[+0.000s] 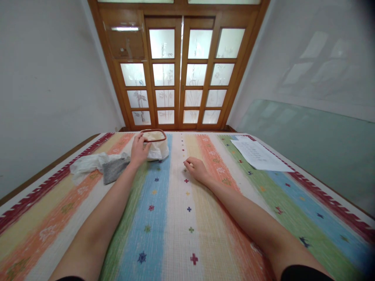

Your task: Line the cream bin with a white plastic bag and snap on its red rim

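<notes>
A small cream fabric basket (158, 150) with a red-brown rim stands on the striped cloth (172, 218) near its far edge. My left hand (138, 149) reaches out to it, fingers curled over the near left side of the rim. My right hand (195, 168) rests on the cloth to the right of the basket, fingers curled loosely into a fist. Whether it holds anything small I cannot make out. A grey cloth (115, 168) and a crumpled white cloth (88, 162) lie just left of my left wrist.
A printed sheet of paper (259, 155) lies at the far right of the cloth. Wooden doors with frosted glass panes (181, 74) stand beyond the surface. White walls close in on both sides, and a glass pane (307, 144) leans along the right.
</notes>
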The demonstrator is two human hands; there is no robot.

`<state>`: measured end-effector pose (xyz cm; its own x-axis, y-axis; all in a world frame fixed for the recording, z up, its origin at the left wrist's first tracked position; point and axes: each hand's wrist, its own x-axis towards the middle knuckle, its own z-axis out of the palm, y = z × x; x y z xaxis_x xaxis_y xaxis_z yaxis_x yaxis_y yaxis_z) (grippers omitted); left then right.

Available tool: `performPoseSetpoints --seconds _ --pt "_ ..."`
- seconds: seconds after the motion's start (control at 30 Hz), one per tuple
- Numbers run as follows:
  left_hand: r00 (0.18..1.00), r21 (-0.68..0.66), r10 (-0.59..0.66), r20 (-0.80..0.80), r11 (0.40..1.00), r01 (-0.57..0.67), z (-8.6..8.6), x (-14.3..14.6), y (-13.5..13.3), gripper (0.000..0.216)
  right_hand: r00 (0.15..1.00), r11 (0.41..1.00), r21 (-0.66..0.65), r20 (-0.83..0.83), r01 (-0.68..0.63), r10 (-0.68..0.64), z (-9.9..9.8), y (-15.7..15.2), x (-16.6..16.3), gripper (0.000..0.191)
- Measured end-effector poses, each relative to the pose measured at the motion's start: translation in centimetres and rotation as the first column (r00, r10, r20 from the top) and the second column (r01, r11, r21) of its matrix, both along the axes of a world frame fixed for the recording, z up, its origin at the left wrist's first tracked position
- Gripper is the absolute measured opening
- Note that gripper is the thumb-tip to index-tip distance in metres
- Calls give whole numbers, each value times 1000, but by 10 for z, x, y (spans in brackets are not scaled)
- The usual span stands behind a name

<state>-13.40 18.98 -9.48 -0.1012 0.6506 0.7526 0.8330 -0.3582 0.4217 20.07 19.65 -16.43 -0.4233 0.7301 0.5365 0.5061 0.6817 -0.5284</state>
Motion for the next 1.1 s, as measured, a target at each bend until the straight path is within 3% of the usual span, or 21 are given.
performPoseSetpoints --seconds 0.13,0.27,0.37,0.47,0.67,0.87,1.0,1.1 --pt "984 -40 -161 -83 987 158 11 39 -13 12 992 996 45 -111 73 -67 28 3 7 27" --pt "936 -126 -338 -99 937 325 26 70 -32 10 977 977 177 -199 117 -81 72 -6 14 25" --pt "872 -175 -477 -108 873 456 33 79 -42 9 984 973 221 -174 64 -26 103 -21 12 21" --pt "851 -172 -515 -105 852 495 34 80 -43 10 997 967 253 -59 -32 49 121 -31 3 17" --pt "858 -130 -511 -49 855 502 29 79 -42 15 960 949 228 224 -217 166 123 -24 -25 13" --pt "868 -82 -496 -21 866 493 29 83 -43 26 943 940 206 252 -273 219 119 -22 -28 14" --pt "844 -87 -529 86 840 535 15 79 -32 83 942 941 197 251 -276 223 117 -24 -24 15" --pt "781 -130 -551 294 786 604 -8 77 -23 110 946 950 189 259 -249 196 113 -25 -26 14"
